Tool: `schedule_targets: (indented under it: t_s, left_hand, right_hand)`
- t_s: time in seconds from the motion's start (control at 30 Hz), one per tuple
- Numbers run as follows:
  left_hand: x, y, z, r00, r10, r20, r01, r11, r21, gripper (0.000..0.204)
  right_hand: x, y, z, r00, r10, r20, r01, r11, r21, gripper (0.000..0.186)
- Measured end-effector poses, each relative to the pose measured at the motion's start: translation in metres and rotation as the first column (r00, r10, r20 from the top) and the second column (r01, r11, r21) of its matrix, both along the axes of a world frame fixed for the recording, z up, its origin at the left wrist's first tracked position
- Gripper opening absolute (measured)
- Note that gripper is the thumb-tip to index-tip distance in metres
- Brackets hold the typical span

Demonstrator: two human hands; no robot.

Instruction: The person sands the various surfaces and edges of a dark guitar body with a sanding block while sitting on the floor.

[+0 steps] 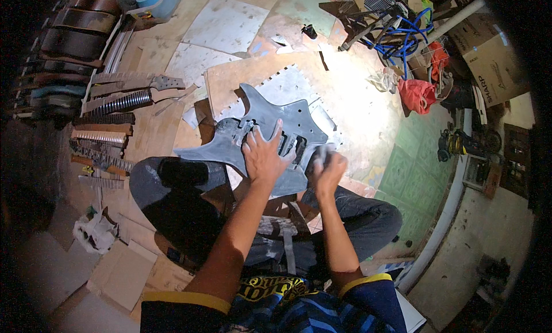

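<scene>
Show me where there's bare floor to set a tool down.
Best: green tiles between the red cloth and the right knee. The lit floor between the white cloth and the right hand also looks bare, though glare hides detail. Crowded: the left, where guitar necks lie, and the upper right, around the blue cables.

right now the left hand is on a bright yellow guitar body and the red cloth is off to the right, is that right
Not quite: the guitar body is grey, not bright yellow, as the head view shows. The left hand is indeed on it, and the red cloth is off to the right.
</scene>
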State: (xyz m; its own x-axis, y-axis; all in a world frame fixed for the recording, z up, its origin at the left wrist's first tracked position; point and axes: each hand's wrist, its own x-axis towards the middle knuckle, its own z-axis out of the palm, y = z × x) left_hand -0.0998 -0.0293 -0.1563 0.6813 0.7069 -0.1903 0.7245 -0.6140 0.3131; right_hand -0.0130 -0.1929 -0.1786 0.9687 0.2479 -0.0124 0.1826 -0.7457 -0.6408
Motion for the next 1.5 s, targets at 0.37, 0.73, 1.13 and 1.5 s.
schedule_targets:
  t_s: [0.37,0.73,1.13,1.5]
  left_hand:
    - [-0.002,-0.002,-0.002,0.999,0.022,0.037,-0.022,1.000,0.000,0.086]
    - [0.001,0.002,0.005,0.999,0.010,-0.044,-0.012,0.999,-0.044,0.084]
    - [-0.018,-0.005,-0.010,0.937,-0.014,0.348,-0.026,0.994,0.109,0.064]
    - [-0.024,-0.025,0.016,0.684,0.224,0.695,0.395,0.687,-0.610,0.027]
  right_hand:
    - [-0.020,0.008,0.002,0.993,0.073,0.091,-0.072,0.997,-0.012,0.041]
    - [0.005,-0.014,-0.002,0.989,0.004,0.149,-0.005,1.000,0.002,0.039]
    - [-0.003,-0.016,0.022,0.390,0.408,-0.826,0.692,0.461,0.555,0.048]
    - [-0.019,-0.026,0.036,0.330,0.548,-0.768,0.698,0.406,0.590,0.044]
